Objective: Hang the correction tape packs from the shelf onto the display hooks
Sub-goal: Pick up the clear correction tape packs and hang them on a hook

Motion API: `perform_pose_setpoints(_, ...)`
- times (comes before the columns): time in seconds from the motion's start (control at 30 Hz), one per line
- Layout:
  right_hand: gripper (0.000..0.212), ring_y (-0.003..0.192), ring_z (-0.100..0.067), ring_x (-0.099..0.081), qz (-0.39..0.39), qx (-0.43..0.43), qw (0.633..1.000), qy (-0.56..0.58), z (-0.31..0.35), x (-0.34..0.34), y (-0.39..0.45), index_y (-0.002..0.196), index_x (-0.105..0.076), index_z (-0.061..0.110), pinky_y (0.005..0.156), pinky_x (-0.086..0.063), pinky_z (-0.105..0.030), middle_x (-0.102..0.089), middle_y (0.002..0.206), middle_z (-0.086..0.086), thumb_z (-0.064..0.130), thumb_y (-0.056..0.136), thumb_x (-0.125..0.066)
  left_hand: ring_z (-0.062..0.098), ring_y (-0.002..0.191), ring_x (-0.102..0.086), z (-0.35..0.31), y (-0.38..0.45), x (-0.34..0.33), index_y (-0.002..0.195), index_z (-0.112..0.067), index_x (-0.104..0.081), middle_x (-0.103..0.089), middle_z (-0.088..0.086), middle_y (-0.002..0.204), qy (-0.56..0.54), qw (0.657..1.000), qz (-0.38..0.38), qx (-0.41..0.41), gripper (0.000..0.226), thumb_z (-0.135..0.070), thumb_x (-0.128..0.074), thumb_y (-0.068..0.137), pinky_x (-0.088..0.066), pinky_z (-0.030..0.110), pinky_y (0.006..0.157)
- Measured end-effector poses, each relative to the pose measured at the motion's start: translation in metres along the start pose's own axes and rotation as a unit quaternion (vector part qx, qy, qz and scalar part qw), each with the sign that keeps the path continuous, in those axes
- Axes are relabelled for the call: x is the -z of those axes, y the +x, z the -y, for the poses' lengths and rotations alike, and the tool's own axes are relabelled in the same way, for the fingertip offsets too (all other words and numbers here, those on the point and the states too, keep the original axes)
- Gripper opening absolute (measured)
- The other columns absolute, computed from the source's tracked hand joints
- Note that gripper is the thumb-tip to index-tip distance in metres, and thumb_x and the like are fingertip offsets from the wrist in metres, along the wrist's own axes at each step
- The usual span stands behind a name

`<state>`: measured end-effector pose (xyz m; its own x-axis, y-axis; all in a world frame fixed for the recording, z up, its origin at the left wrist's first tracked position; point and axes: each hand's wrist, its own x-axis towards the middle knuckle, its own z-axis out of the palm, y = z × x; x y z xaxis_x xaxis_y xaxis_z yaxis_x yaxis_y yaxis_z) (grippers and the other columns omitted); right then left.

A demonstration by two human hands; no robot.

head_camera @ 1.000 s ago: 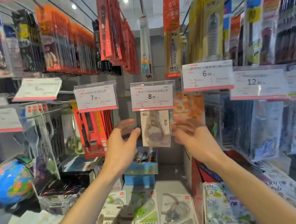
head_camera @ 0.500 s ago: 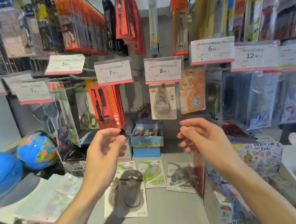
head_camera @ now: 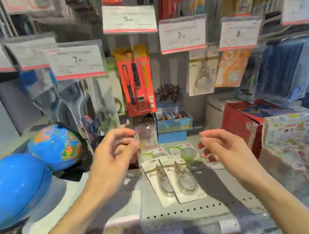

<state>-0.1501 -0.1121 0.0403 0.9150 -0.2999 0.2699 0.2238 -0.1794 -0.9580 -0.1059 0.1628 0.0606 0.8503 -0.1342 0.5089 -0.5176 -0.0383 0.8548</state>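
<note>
Both hands hover empty over the shelf (head_camera: 178, 209): left hand (head_camera: 114, 159) loosely curled, fingers bent toward the thumb, nothing gripped; right hand (head_camera: 227, 149) half open, fingers drooping, nothing gripped. Frame is motion-blurred, fine detail unreliable

Largest first: big blue globe (head_camera: 14, 190) at the left edge of the shelf, smaller globe (head_camera: 55, 146) just behind it. Red box (head_camera: 240, 125) on the right, sticker packs (head_camera: 294, 134) leaning in front of it. Red pen pack (head_camera: 136, 80) hangs centre, above the left hand. Blue carton (head_camera: 173, 126) sits at the back of the shelf between the hands

Correction tape packs (head_camera: 175, 179): two white ones lie flat on the shelf side by side, overlapping, between and slightly below the two hands, touched by neither. Two green-printed packs (head_camera: 184, 151) lie just behind them, partly under the right fingers in view. One hung correction tape pack (head_camera: 201, 73) is on the display hook under the price tag marked 7 (head_camera: 183, 35), top right of centre; orange pack (head_camera: 232, 68) hangs just beside it under the tag marked 8 (head_camera: 240, 34). More price tags along the hook row, text blurred; one reads 5 (head_camera: 129, 18), another 7 (head_camera: 77, 61) on the left
</note>
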Motion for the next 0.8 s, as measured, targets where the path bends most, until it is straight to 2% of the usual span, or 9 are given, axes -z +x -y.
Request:
perform_pose_setpoints(0.17,0.011,0.065,-0.005,-0.07,-0.008,-0.019,0.999,-0.028,-0.008,-0.028,-0.002,0.108,-0.073,0.017,0.059,-0.056,-0.017,-0.081,0.082,0.001,0.014,0.099,-0.068,0.007,0.068,-0.064,0.024,0.002,0.022,0.105,-0.02,-0.066,-0.071,-0.011,0.076,-0.006,0.997,0.049,0.061,0.016,-0.006,-0.067,0.097,-0.053,0.016,0.066)
perform_pose_setpoints(0.23,0.01,0.064,-0.003,-0.07,-0.004,-0.032,0.998,-0.044,-0.015,-0.033,0.002,0.108,-0.073,0.014,0.06,-0.057,-0.017,-0.081,0.086,-0.005,0.013,0.099,-0.068,0.014,0.069,-0.063,0.037,0.005,0.021,0.104,-0.022,-0.066,-0.069,-0.003,0.078,0.002,0.993,0.074,0.091,0.016,-0.008,-0.067,0.098,-0.053,0.019,0.06)
perform_pose_setpoints(0.33,0.011,0.064,-0.001,-0.07,0.004,-0.057,0.994,-0.09,-0.032,-0.033,0.013,0.11,-0.073,0.012,0.059,-0.056,-0.015,-0.079,0.094,-0.012,0.012,0.099,-0.068,0.029,0.071,-0.063,0.06,0.014,0.008,0.102,-0.03,-0.065,-0.067,0.016,0.087,0.074,0.983,0.123,0.118,0.015,-0.015,-0.067,0.099,-0.056,0.038,0.064)
perform_pose_setpoints(0.4,0.012,0.066,-0.006,-0.071,0.03,-0.076,0.989,-0.123,-0.046,-0.032,0.02,0.11,-0.073,0.013,0.061,-0.057,-0.019,-0.079,0.094,-0.011,0.015,0.099,-0.069,0.024,0.071,-0.067,0.075,0.021,-0.005,0.104,-0.034,-0.064,-0.07,0.001,0.085,0.133,0.97,0.157,0.131,0.017,-0.018,-0.066,0.098,-0.058,0.045,0.076)
perform_pose_setpoints(0.5,0.015,0.071,-0.012,-0.069,0.07,-0.092,0.976,-0.187,-0.073,-0.029,0.03,0.111,-0.073,0.015,0.075,-0.06,-0.028,-0.078,0.089,-0.009,0.02,0.097,-0.072,0.007,0.071,-0.062,0.093,0.032,-0.028,0.112,-0.036,-0.059,-0.069,-0.012,0.105,0.223,0.941,0.21,0.142,0.019,-0.027,-0.066,0.097,-0.056,0.039,0.089)
perform_pose_setpoints(0.57,0.019,0.076,-0.012,-0.071,0.091,-0.09,0.966,-0.226,-0.089,-0.026,0.035,0.112,-0.073,0.018,0.074,-0.054,-0.016,-0.078,0.089,0.002,0.026,0.095,-0.074,0.002,0.081,-0.058,0.1,0.041,-0.042,0.123,-0.035,-0.055,-0.065,-0.012,0.125,0.285,0.915,0.252,0.134,0.027,-0.031,-0.062,0.098,-0.049,0.03,0.089)
perform_pose_setpoints(0.63,0.02,0.076,-0.012,-0.071,0.113,-0.094,0.956,-0.256,-0.099,-0.024,0.037,0.109,-0.072,0.022,0.07,-0.051,-0.015,-0.075,0.087,0.006,0.034,0.093,-0.075,0.009,0.1,-0.056,0.104,0.051,-0.054,0.137,-0.03,-0.05,-0.059,-0.007,0.135,0.364,0.878,0.289,0.11,0.038,-0.034,-0.058,0.099,-0.041,0.026,0.092)
perform_pose_setpoints(0.7,0.025,0.07,-0.009,-0.064,0.128,-0.1,0.951,-0.264,-0.107,-0.023,0.038,0.105,-0.073,0.018,0.071,-0.051,-0.023,-0.069,0.082,0.006,0.038,0.091,-0.077,0.02,0.116,-0.056,0.108,0.058,-0.062,0.14,-0.028,-0.046,-0.056,-0.003,0.125,0.417,0.851,0.303,0.102,0.042,-0.036,-0.054,0.1,-0.042,0.033,0.1)
perform_pose_setpoints(0.8,0.026,0.064,-0.019,-0.065,0.137,-0.104,0.951,-0.255,-0.109,-0.023,0.038,0.101,-0.075,0.019,0.064,-0.052,-0.036,-0.074,0.08,-0.007,0.042,0.09,-0.076,0.023,0.117,-0.055,0.116,0.06,-0.067,0.137,-0.027,-0.048,-0.047,-0.007,0.107,0.439,0.838,0.306,0.107,0.041,-0.039,-0.055,0.098,-0.043,0.036,0.1)
